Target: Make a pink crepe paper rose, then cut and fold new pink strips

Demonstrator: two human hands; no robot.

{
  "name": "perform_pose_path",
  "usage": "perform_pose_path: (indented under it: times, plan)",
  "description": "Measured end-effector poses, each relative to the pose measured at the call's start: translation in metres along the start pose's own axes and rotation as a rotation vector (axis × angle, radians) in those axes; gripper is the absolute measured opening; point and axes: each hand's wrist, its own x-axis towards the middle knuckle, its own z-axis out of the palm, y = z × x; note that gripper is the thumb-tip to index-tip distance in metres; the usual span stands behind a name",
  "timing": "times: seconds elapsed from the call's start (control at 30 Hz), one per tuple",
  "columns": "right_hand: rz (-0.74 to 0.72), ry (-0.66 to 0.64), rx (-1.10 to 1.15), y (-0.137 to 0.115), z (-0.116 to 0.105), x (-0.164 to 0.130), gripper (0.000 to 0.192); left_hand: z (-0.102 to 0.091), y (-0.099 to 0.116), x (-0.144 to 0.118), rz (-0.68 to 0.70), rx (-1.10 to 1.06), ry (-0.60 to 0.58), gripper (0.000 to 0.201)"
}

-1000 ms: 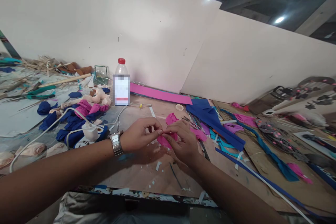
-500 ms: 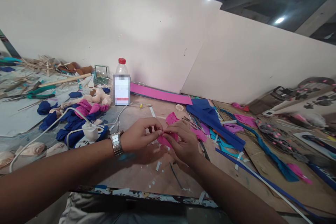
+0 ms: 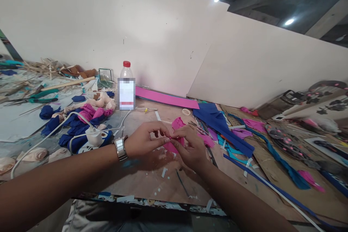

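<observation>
We note the pink foam piece (image 3: pixel 172 146) just above the worktable (image 3: pixel 146 177), pinched between left hand (image 3: pixel 144 141) and right hand (image 3: pixel 190 146); fingertips meet. Bottle (image 3: pixel 126 87) stands behind, blue strips (image 3: pixel 220 123) right.

Red-capped bottle (image 3: pixel 126 86), blue fabric sheet (image 3: pixel 221 125), white plug (image 3: pixel 94 137), tape roll (image 3: pixel 186 111).

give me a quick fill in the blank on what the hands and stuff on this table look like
1. Both hands pinch a small piece of ____ material over the table.
2. The left hand has a metal ____ on its wrist.
3. The plastic bottle by the wall has a ____ cap.
4. The right hand has a long ____ sheet lying to its right.

Missing words: pink; watch; red; blue
</observation>
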Motion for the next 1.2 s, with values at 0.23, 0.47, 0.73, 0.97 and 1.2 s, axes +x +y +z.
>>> perform_pose_path:
  times: [0.23,0.47,0.73,0.97,1.2]
  plan:
    - [-0.017,-0.006,-0.015,0.0001,-0.0003,0.0002,0.005,-0.0017,0.0014,-0.0002,-0.009,0.049,0.000,0.018]
    - [-0.012,0.012,-0.012,-0.0009,-0.0003,0.0019,0.004,-0.0004,-0.0017,-0.0001,-0.034,0.045,0.000,0.021]
    - [0.023,0.033,-0.027,-0.0005,0.0001,-0.0004,0.007,-0.0028,-0.0014,0.0006,0.040,0.030,0.007,0.021]
    - [0.022,0.053,-0.029,-0.0026,-0.0004,0.0016,0.007,-0.0033,-0.0041,0.0019,-0.010,0.057,0.030,0.019]
    - [0.022,0.050,-0.027,-0.0036,-0.0011,0.0022,0.005,-0.0029,-0.0055,0.0017,-0.025,0.009,0.054,0.017]
